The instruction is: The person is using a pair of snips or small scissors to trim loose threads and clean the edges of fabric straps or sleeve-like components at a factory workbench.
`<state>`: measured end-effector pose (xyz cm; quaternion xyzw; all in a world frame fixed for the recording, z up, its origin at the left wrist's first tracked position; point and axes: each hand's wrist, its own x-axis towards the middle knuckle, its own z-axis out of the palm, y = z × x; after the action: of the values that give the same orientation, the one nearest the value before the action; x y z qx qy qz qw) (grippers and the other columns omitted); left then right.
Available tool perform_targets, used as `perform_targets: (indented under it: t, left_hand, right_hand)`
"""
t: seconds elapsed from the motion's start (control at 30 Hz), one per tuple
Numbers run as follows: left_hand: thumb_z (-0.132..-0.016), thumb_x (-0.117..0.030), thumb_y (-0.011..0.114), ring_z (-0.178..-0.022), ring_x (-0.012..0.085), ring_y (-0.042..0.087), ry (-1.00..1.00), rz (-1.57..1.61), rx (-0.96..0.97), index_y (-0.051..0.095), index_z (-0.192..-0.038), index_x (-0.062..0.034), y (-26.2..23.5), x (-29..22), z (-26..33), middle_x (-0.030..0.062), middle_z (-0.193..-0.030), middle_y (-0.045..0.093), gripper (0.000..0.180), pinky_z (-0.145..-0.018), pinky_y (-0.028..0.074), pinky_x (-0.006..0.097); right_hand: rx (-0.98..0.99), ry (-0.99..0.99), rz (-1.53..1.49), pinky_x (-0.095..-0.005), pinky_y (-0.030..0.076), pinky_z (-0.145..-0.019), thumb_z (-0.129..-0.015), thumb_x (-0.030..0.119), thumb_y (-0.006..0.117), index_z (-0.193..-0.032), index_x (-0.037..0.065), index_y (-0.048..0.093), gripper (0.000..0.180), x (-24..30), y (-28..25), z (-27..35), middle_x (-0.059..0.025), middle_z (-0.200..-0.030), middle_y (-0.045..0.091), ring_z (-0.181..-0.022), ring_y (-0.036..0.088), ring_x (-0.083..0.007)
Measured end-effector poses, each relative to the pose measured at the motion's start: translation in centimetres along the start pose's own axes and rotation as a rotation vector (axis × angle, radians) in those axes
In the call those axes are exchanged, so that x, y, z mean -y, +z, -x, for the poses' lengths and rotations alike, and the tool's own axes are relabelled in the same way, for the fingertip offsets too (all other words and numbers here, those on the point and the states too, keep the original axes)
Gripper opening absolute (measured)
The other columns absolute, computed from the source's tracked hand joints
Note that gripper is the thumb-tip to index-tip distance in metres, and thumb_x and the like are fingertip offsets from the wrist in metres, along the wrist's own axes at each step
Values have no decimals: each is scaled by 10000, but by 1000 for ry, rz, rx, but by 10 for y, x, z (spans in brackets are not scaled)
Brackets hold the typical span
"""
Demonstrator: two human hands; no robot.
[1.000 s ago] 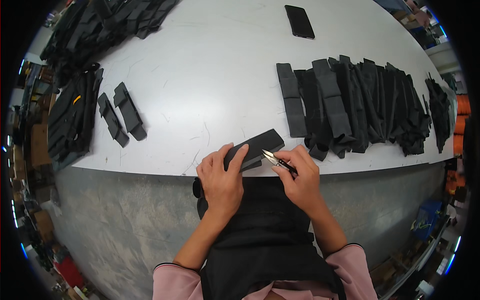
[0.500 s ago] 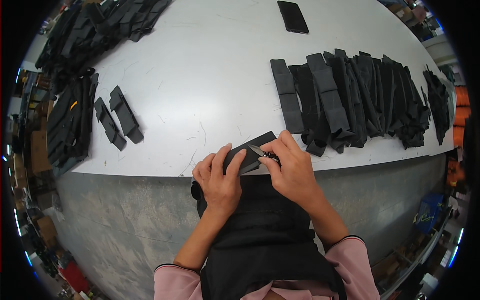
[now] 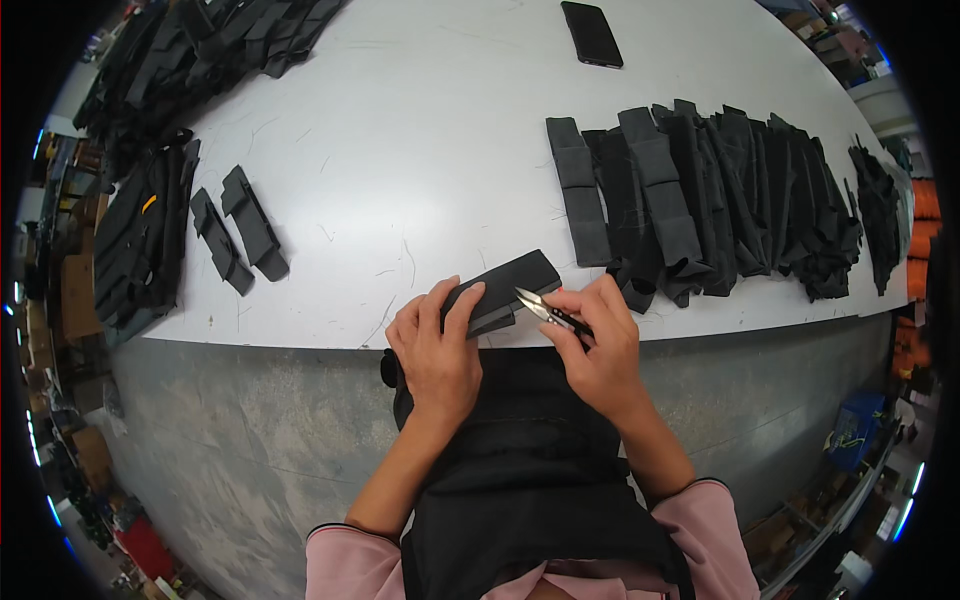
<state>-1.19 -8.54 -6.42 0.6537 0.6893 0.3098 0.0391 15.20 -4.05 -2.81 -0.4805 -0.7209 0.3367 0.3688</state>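
A folded dark-grey fabric strip [image 3: 510, 283] lies slanted over the front edge of the white table. My left hand [image 3: 437, 345] is closed on its left end, with fingers on top and the thumb side hidden. Thread snips [image 3: 548, 310] with short silver blades and a black handle are in my right hand [image 3: 603, 345]. Their tips point left and rest at or just above the strip's middle; I cannot tell whether they touch it.
Many similar dark strips [image 3: 705, 200] form a row at the right. Two folded strips [image 3: 250, 225] lie at the left, beside a black fabric pile [image 3: 150, 235] and a larger heap [image 3: 210, 50]. A phone [image 3: 592, 35] lies at the far side. Loose threads dot the white table [image 3: 380, 150].
My right hand has moved slightly right and down, drawing the snips back so more of them shows. The strip's right end has shifted a little up and right.
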Motion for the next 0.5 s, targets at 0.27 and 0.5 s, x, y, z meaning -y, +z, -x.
perform_targets:
  t: [0.27, 0.5]
  left_hand:
    - [-947, -241, 510, -763, 131, 616, -817, 1301, 487, 429, -1161, -2, 0, 6, -5, 124, -1065, 616, 330, -660, 514, 261]
    - [-959, -266, 484, -792, 160, 631, -952, 1482, 517, 430, -1164, -5, -1, 6, -8, 146, -1100, 607, 336, -679, 533, 275]
  right_hand:
    - [-54, 104, -289, -219, 416, -572, -771, 4, 654, -915, -19, 602, 154, -1, 4, 6, -55, -831, 488, -663, 516, -102]
    - [63, 162, -372, -215, 429, -577, -775, -10, 638, -965, -22, 585, 198, -10, 5, 15, -66, -891, 501, -670, 528, -106]
